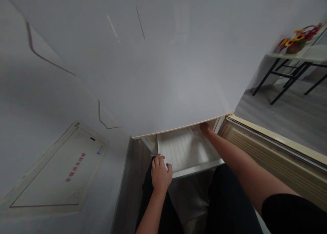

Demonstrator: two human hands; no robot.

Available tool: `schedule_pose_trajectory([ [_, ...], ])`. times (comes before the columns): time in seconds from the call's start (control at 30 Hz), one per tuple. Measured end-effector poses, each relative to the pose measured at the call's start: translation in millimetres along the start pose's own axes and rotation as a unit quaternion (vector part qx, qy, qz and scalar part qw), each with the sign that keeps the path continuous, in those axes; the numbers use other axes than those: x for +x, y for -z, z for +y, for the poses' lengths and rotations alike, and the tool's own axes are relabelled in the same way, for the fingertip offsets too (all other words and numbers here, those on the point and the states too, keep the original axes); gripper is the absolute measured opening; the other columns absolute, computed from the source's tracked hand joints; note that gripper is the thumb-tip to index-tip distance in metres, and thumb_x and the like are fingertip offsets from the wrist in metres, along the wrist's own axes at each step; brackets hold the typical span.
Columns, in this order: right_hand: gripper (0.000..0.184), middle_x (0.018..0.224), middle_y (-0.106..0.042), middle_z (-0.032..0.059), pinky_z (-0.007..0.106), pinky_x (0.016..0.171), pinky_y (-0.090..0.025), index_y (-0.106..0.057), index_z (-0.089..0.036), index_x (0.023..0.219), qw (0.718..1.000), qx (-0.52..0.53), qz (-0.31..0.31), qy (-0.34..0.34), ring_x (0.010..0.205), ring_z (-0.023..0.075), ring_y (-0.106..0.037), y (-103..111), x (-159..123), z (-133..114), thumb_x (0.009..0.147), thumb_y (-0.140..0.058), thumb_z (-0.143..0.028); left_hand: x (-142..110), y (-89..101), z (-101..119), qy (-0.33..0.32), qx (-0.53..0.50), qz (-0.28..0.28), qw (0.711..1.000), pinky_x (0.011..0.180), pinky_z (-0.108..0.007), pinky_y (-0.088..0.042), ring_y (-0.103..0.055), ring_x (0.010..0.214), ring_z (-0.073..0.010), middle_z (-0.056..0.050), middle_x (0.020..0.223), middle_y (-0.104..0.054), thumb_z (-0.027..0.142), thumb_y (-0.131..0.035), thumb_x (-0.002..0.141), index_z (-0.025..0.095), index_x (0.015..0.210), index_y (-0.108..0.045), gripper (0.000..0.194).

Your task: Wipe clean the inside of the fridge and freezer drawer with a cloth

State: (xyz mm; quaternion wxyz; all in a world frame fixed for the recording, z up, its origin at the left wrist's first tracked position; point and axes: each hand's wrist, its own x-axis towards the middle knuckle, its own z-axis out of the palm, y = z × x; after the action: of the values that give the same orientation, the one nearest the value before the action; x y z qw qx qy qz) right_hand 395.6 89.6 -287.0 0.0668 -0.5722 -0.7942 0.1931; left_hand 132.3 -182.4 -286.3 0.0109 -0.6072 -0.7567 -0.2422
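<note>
White ribbed plastic drawer (178, 155) juts out between both hands; back end hidden under glossy white panel (178, 67), so long axis unclear. Left hand (161, 172) on its near-left corner, thumb spread. Right hand (205, 129) deeper, far right, partly under panel; can't tell if gripping. Cream ribbed door (268, 155) stands right.

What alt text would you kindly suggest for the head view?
A person's right hand reaches toward the back of a pale, pulled-out drawer beneath a glossy white panel, while the left hand is at the drawer's near left corner. A ribbed cream door stands open at right; beyond, red and yellow flowers sit on a pale-topped table.
</note>
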Motion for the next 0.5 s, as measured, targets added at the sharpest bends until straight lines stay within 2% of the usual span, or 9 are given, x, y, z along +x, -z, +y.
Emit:
schedule_pose_trajectory([
  [0.2,0.058,0.159,-0.048,0.0239,0.041,0.136,-0.012,-0.071,-0.003,0.130,0.996,-0.092,-0.008,0.019,0.159,0.0314,-0.031,-8.8,-24.8,7.2,0.079,-0.044,0.002,0.1,-1.1,-0.7,0.018,0.005,-0.020,1.000,0.107,-0.046,-0.052,-0.054,0.135,-0.0333,-0.016,0.139,-0.059,0.021,-0.051,0.094,0.017,0.119,-0.062,0.028],
  [0.37,0.055,0.145,-0.064,0.0154,0.039,0.136,-0.014,-0.079,-0.011,0.117,0.988,-0.148,-0.027,0.039,0.153,0.0279,-0.043,-21.3,-61.4,13.7,0.074,-0.048,0.003,1.1,-2.4,-0.8,0.031,0.005,-0.030,0.999,0.107,-0.046,-0.052,-0.053,0.136,-0.0342,-0.018,0.145,-0.055,0.023,-0.052,0.094,0.016,0.121,-0.063,0.030],
  [0.43,0.049,0.142,-0.067,0.0162,0.040,0.135,-0.013,-0.081,-0.012,0.109,0.975,-0.206,-0.049,0.070,0.150,0.0285,-0.046,-22.9,-77.1,18.5,0.071,-0.053,0.001,1.4,-2.6,-0.3,0.037,0.004,-0.034,0.999,0.103,-0.046,-0.054,-0.053,0.137,-0.0343,-0.018,0.146,-0.055,0.024,-0.052,0.094,0.016,0.122,-0.063,0.031],
  [0.5,0.042,0.136,-0.070,0.0166,0.043,0.134,-0.016,-0.082,-0.013,0.099,0.959,-0.253,-0.046,0.117,0.145,0.0290,-0.052,-19.9,-92.2,23.9,0.066,-0.059,0.000,1.6,-2.2,0.5,0.042,0.000,-0.037,0.998,0.101,-0.045,-0.054,-0.053,0.137,-0.0341,-0.018,0.146,-0.055,0.024,-0.053,0.094,0.017,0.122,-0.064,0.031],
])
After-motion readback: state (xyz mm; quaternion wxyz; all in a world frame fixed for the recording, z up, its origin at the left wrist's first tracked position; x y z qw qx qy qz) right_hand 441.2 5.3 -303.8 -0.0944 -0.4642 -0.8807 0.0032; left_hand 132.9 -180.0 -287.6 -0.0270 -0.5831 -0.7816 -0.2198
